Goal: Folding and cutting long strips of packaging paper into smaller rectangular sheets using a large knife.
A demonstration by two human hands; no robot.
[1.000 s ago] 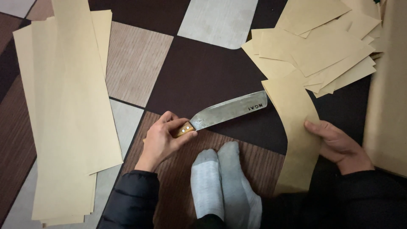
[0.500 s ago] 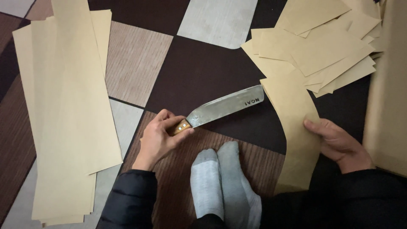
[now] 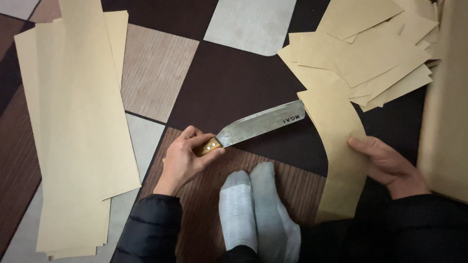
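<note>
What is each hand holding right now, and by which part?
Left hand grips the knife by its wooden handle; right hand holds the tan paper strip at its right edge.

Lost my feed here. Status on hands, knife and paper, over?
Left hand gripping knife by its wooden handle, blade flat, tip touching the paper strip. Right hand holding the strip's edge. Socked feet between the hands, clear of the blade.

A: Paper sheets (image 3: 73,146)? 
B: All tan-yellow, plain, incl. the strip (image 3: 339,146) at the right.
A: Knife (image 3: 253,127)?
B: Grey mottled blade, light-brown wood handle w/ two pale rivets.
A: Floor (image 3: 229,78)?
B: Patchwork: dk brown, striped beige, pale grey. Socks (image 3: 256,209) grey, sleeves black.
</note>
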